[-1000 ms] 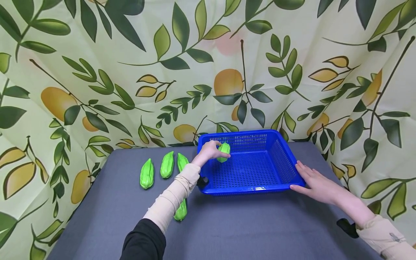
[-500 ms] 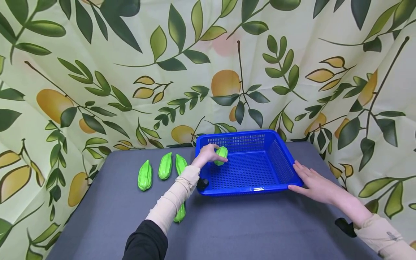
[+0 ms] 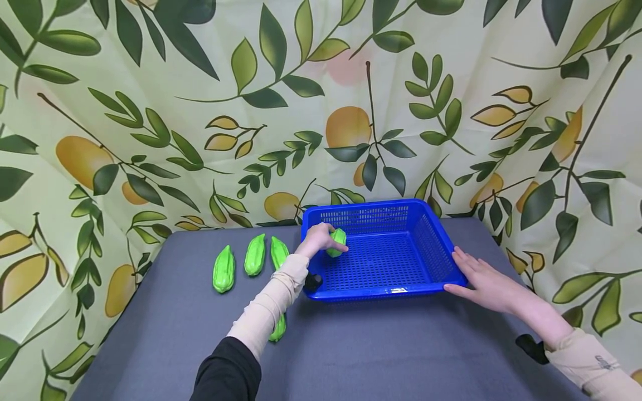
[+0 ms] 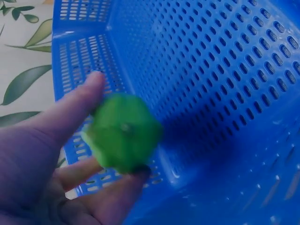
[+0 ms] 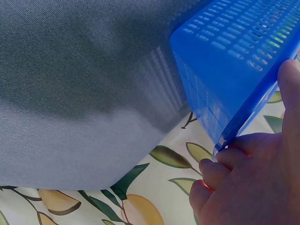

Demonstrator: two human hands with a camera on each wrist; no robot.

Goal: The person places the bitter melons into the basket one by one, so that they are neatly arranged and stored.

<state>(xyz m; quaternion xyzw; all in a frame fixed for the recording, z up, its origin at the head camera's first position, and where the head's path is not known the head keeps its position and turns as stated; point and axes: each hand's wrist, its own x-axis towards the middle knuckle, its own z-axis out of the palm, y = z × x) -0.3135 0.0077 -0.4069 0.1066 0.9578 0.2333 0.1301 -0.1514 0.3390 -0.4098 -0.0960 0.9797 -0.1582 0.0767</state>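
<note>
My left hand [image 3: 317, 239] pinches a bright green, ridged bitter melon [image 3: 336, 243] inside the left part of the blue plastic basket [image 3: 371, 291]. In the left wrist view, thumb and fingers sit around the melon [image 4: 123, 133], its end facing the camera; its shadow falls on the basket [image 4: 225, 61]. At the basket's right front corner, my right hand [image 3: 494, 285] rests on the rim with its fingers extended. The right wrist view shows that hand [image 5: 253, 178] against the basket's edge [image 5: 206, 61].
More bitter melons lie left of the basket: one at the far left [image 3: 223, 269], one beside it [image 3: 255, 255], and one partly behind my left forearm [image 3: 278, 252]. Another [image 3: 278, 328] shows below that forearm. A leaf-patterned cloth [image 3: 301, 111] hangs behind the grey table [image 3: 165, 323].
Still gripped by my left hand, the bitter melon has shifted slightly left and lower in the basket. My right hand stays on the rim. The head view has shifted slightly.
</note>
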